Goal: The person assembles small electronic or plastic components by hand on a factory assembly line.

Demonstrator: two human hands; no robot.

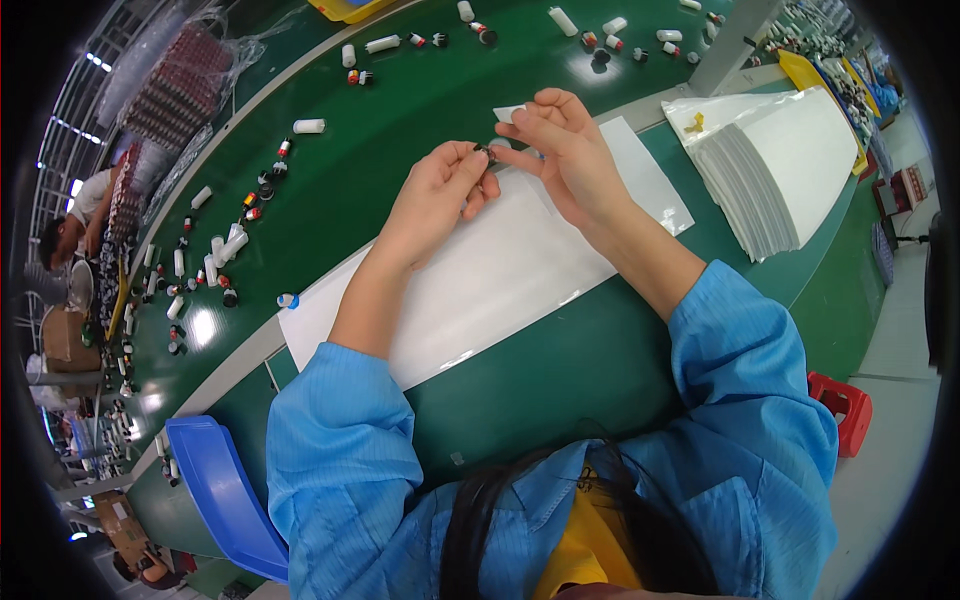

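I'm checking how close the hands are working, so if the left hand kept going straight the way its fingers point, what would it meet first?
The left hand points up and right, pinching a small dark part. Straight on, it would meet the right hand fingertips almost at once; they look to be touching that same part, though depth is hard to judge.

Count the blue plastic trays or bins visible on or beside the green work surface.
1. The blue tray sits at the lower left, beside the person's left sleeve. Others may be hidden beyond the frame's dark rim.

Two hands [440, 195], one white sheet [480, 290], one stack of bags [775, 165], one blue tray [225, 490], one red stool [842, 405].
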